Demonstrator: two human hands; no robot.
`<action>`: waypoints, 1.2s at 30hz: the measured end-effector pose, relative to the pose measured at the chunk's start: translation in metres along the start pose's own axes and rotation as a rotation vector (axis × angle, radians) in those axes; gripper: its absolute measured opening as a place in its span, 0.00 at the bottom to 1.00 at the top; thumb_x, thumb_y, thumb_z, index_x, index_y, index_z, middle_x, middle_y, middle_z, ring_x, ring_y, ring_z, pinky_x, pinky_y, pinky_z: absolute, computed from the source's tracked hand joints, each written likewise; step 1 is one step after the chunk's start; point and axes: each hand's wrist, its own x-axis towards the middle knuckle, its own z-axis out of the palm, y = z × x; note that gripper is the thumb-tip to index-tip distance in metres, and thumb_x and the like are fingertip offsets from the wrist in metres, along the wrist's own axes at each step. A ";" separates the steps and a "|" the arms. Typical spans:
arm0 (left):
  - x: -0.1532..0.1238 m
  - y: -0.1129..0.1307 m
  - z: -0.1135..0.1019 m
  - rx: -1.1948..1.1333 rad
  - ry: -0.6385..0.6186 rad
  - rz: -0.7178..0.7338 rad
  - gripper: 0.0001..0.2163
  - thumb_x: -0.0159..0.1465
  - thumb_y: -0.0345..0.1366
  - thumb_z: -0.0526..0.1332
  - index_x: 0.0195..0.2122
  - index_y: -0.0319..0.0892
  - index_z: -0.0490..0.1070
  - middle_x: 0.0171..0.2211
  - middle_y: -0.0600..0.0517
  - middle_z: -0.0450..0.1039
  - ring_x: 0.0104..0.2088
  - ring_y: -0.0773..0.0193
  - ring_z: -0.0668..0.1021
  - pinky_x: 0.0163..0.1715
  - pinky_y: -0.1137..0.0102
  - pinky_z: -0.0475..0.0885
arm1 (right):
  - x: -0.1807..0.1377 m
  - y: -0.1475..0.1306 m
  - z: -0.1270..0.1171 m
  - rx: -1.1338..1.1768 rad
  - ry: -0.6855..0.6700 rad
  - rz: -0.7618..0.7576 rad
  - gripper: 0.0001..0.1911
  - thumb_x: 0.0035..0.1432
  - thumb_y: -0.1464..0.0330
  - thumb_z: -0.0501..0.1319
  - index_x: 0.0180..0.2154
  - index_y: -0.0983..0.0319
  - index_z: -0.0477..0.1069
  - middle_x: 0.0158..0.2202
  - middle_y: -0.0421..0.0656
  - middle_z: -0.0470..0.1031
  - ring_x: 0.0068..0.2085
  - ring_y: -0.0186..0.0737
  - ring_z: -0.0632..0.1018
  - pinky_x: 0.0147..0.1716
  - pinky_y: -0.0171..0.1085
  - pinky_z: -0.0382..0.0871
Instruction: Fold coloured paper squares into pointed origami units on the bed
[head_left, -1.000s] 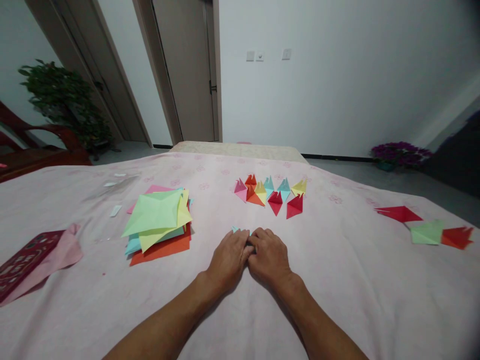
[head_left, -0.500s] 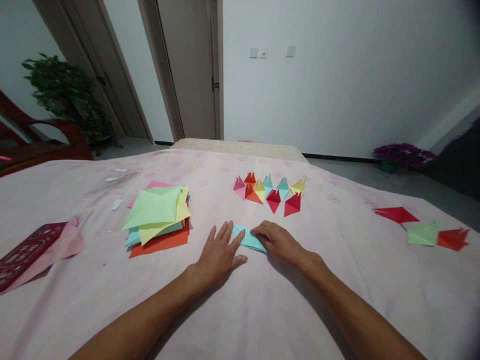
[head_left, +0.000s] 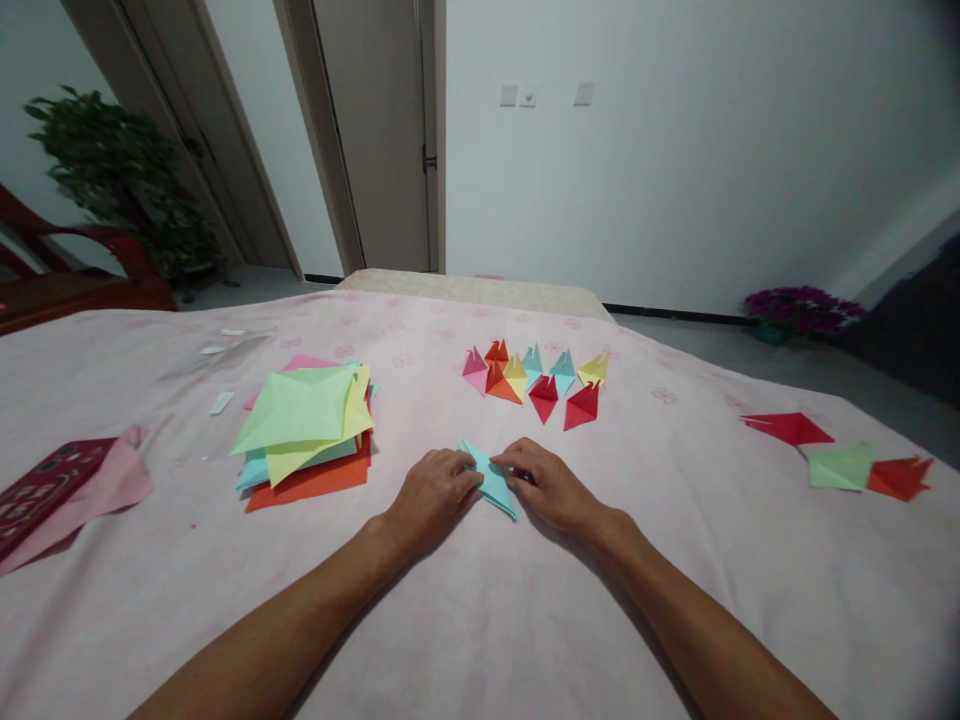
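Observation:
A folded piece of light blue origami paper (head_left: 496,488) lies slantwise on the pink cloth between my hands. My left hand (head_left: 437,492) pinches its left edge between thumb and curled fingers. From the other side, my right hand (head_left: 546,482) grips the upper right edge, thumb and forefinger closed on the paper. Beyond them stands a group of folded paper cranes in several colours, among them a red crane (head_left: 582,405) and a pink crane (head_left: 475,369). To the left sits a stack of coloured paper squares (head_left: 300,410), light green on top.
At the far left lies a dark red packet (head_left: 56,487) on pink paper. Clear plastic wrapping (head_left: 206,420) is beside the stack. On the right are a red folded piece (head_left: 791,428), a light green piece (head_left: 840,467) and an orange-red piece (head_left: 900,478). A pink flowered tablecloth (head_left: 675,590) covers the table.
My left hand has gone from lying flat with spread fingers to pinching the paper. The light blue paper has turned, its near end now pointing more toward me. The view has shifted slightly.

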 end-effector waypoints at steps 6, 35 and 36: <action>0.001 0.010 -0.005 0.019 -0.005 -0.082 0.08 0.67 0.34 0.55 0.36 0.43 0.74 0.35 0.49 0.76 0.38 0.60 0.76 0.42 0.64 0.67 | 0.004 0.009 0.003 -0.068 -0.015 0.016 0.20 0.56 0.79 0.58 0.45 0.55 0.78 0.43 0.40 0.75 0.42 0.35 0.76 0.42 0.34 0.69; 0.012 0.016 -0.002 0.061 0.035 -0.321 0.06 0.64 0.35 0.59 0.29 0.43 0.69 0.32 0.50 0.71 0.35 0.59 0.72 0.35 0.66 0.64 | 0.020 -0.002 0.007 -0.165 -0.006 0.269 0.05 0.55 0.67 0.65 0.36 0.56 0.76 0.39 0.37 0.74 0.36 0.34 0.74 0.34 0.33 0.62; 0.012 0.016 -0.001 0.065 0.034 -0.324 0.06 0.63 0.35 0.59 0.29 0.43 0.69 0.32 0.50 0.71 0.35 0.59 0.72 0.35 0.65 0.64 | 0.020 -0.004 0.007 -0.182 -0.007 0.279 0.06 0.54 0.67 0.65 0.37 0.56 0.76 0.39 0.37 0.73 0.35 0.33 0.73 0.33 0.33 0.61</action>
